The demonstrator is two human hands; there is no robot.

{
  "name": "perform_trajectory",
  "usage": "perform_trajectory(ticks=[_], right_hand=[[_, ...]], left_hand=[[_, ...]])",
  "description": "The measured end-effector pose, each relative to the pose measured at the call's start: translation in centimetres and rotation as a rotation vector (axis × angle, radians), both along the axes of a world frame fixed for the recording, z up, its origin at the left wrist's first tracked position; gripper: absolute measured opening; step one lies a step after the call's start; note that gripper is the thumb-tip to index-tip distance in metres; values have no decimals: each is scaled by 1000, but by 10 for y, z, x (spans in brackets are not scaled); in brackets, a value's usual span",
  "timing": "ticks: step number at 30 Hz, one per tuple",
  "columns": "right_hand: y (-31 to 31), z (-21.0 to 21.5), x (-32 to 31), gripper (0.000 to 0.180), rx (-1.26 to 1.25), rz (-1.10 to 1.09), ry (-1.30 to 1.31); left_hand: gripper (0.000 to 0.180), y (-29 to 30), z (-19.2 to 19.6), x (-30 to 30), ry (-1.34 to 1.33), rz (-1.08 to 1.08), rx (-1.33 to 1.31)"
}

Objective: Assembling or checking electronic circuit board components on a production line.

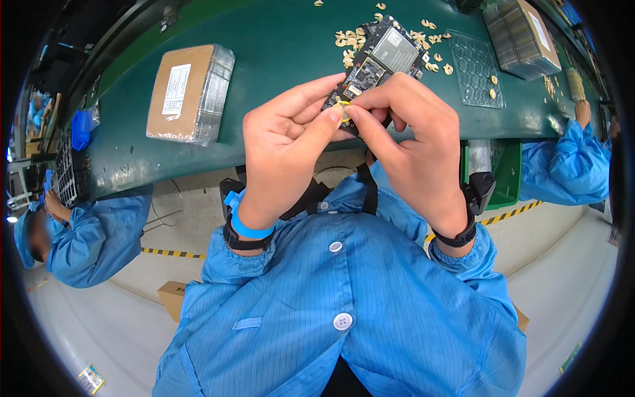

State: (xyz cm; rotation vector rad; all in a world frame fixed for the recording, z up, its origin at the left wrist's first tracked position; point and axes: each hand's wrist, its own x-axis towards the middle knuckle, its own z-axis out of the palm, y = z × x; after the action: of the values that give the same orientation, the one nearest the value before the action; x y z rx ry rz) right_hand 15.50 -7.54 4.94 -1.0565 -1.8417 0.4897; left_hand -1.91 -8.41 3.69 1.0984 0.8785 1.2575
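My left hand (283, 135) is closed on a black circuit board (365, 78), thumb on top and fingers along its edge and underneath. The board is tilted above the green table, with a silver shield plate (395, 50) at its far end. At its near end sits a small round piece with a yellow rim (344, 111), perhaps a coin cell. My right hand (418, 129) pinches at that piece with thumb and index finger, next to my left thumb. The fingertips partly cover the piece, so I cannot tell whether it is fixed to the board.
Small cream-coloured curved bits (349, 38) lie scattered around the board on the green table (264, 53). A plastic-wrapped brown stack (182, 92) stands left, another (522, 36) at the far right beside a clear blister tray (476, 69). Co-workers in blue (99, 235) sit either side.
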Motion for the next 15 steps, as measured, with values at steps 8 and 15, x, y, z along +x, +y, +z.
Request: perform_trajectory(ticks=[8, 15], right_hand=[[0, 0, 1, 12, -26, 4, -3], [1, -2, 1, 12, 9, 5, -15]], left_hand=[[40, 0, -1, -1, -5, -11, -23], [39, 1, -2, -1, -27, -5, -23]])
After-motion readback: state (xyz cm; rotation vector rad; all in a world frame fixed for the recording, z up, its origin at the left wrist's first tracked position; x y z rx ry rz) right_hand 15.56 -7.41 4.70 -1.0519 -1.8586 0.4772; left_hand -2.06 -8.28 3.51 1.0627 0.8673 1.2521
